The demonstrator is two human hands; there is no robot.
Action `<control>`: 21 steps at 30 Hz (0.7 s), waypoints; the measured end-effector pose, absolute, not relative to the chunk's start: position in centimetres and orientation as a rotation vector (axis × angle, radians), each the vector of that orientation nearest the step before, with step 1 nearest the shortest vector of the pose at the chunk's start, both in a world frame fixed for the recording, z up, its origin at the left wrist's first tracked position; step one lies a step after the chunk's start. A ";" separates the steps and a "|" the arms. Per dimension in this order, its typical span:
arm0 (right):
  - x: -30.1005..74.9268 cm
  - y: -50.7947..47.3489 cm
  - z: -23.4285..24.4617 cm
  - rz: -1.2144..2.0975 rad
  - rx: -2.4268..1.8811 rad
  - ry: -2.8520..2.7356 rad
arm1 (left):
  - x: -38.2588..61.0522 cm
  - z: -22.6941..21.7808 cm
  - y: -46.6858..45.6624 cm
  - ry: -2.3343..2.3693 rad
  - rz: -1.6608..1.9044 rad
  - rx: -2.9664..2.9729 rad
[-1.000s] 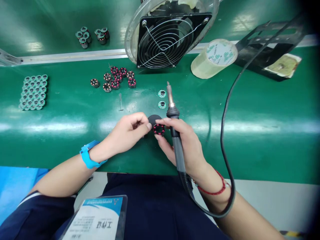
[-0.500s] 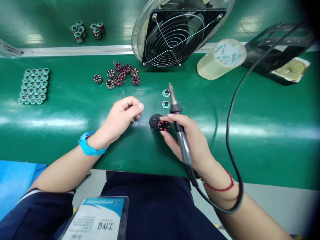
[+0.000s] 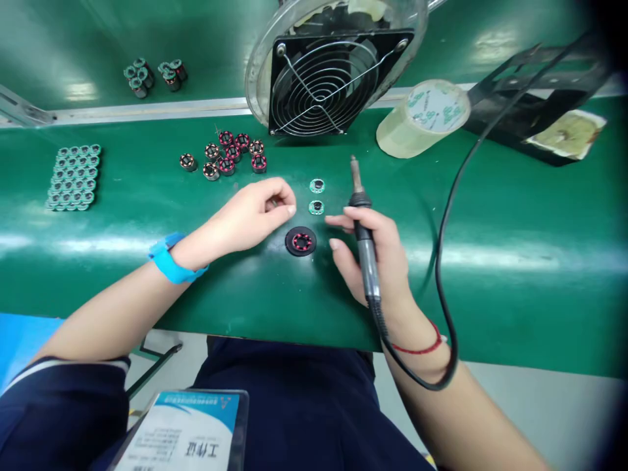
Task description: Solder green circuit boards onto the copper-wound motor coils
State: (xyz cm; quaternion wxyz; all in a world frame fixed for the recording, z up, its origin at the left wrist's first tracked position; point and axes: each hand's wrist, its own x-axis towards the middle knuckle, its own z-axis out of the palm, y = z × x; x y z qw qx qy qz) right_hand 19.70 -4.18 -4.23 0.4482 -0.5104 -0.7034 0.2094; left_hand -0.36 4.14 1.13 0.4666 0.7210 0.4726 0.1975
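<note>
Ring coil (image 3: 302, 249) sits on the black disc (image 3: 288, 243), roughly centred; neither hand touches it. Left hand (image 3: 258, 212) is just left of and beyond the disc, thumb and fingers curled close; can't tell if they pinch anything. Right hand (image 3: 385, 252), right of the disc, holds the soldering iron (image 3: 367, 258); thumb and nearest fingertips spread, nothing between them. Two small round boards (image 3: 316, 207) lie just beyond the disc. I'd keep the coil square on the disc, treat the iron as hot, tip clear of boards and fingers.
</note>
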 end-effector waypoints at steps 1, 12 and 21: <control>19.9 -4.2 -4.2 0.518 -1.291 -1.670 | 0.3 1.1 4.8 1.135 0.411 1.870; 20.7 -3.7 -3.8 0.494 -1.323 -1.551 | 3.8 -0.8 7.1 1.086 0.150 2.321; 19.3 -3.9 -3.6 0.347 -1.082 -1.828 | 2.4 1.8 4.9 0.828 0.267 1.518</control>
